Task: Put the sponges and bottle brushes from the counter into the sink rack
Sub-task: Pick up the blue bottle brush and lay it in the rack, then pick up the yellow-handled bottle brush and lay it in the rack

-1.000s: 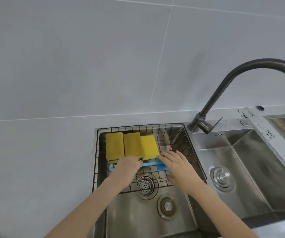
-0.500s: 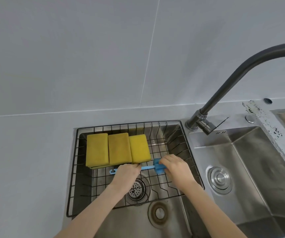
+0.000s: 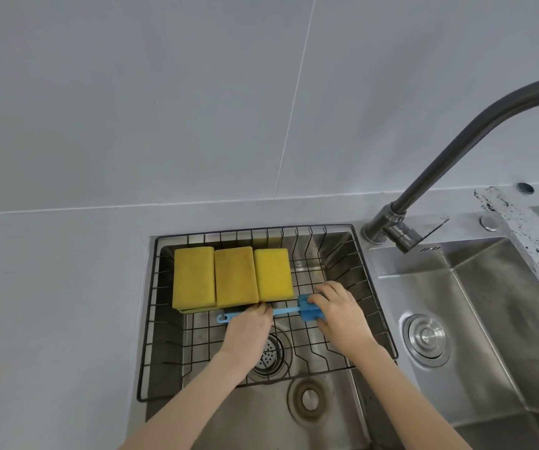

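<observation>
In the black wire sink rack, a blue plastic bottle brush is gripped: handle by the left hand, sponge head at 3 o'clock by the right hand, fingers curled downward.

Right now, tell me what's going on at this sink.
A person is setting a blue bottle brush into the black wire sink rack. The left hand pinches its thin handle while the right hand covers the blue sponge head. Three yellow rectangular sponges already lie side by side in the rack, just behind the brush. No items show on the visible counter.
</observation>
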Tool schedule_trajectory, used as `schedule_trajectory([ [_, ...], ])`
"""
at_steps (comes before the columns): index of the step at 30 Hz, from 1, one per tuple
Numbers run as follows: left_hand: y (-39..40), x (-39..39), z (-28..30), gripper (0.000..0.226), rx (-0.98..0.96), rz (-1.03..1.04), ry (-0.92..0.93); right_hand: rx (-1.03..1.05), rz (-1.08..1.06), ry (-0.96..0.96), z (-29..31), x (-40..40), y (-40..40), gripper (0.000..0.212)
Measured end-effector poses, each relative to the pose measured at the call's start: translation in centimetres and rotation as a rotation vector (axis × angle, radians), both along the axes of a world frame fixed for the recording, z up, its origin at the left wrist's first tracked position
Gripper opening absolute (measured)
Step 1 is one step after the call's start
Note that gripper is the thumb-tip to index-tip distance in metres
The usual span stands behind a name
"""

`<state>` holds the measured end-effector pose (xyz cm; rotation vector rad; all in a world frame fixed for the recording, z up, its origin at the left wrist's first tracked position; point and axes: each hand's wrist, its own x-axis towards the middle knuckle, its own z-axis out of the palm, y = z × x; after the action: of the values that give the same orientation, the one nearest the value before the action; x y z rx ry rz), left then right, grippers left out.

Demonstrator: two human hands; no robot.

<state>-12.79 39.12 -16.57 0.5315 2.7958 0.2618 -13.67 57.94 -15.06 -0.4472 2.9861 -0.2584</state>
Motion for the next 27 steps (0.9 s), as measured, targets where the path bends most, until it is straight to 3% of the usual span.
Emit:
schedule_trajectory([
  [7,-0.8,1.8,3.1,0.036,0.228,0.144,-0.131,-0.222,-0.132,0.018,2.6,1.1,-2.2,0.044],
  [11,-3.2,3.3,5.7,0.031,0.457,0.227,-0.144,-0.508,-0.237,-0.11,5.2,2.1,-6.3,0.034],
  [14,-6.3,5.5,6.8,0.031,0.54,0.26,-0.139,-0.57,-0.182,-0.174,6.2,3.6,-10.7,0.022],
  [21,-16.5,11.8,7.6,0.027,0.405,0.35,-0.06,-0.551,0.059,-0.255,6.3,7.7,-22.6,0.019],
  [27,-26.5,16.9,8.4,0.031,0.366,0.544,0.026,-0.488,0.259,-0.373,5.6,10.3,-32.6,0.021],
])
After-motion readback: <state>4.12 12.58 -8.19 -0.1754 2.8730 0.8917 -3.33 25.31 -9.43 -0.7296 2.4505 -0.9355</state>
